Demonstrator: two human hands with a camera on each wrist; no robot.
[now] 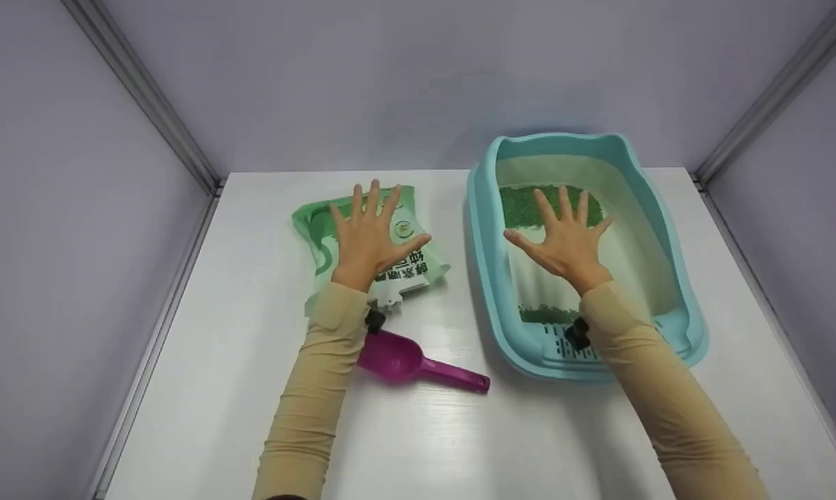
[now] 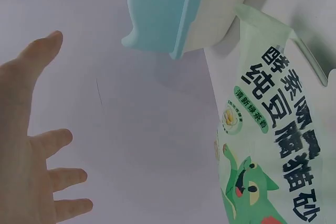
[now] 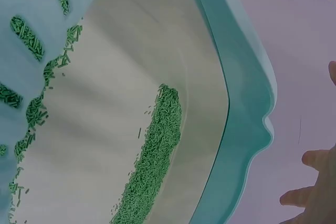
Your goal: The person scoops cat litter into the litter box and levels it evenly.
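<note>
Meanwhile spread left hand over bag, right hand spread over tray, scoop nearby

Pale blue litter tray — green pellets, green-and-white printed bag, magenta scoop, white table

Bare counter lies open in front, nearest the person, and along the left edge. The purple scoop lies just under the left forearm, beside the litter bag. A narrow strip separates the bag from the blue litter tray, whose raised rim walls in the right hand. Booth walls close three sides.
</note>
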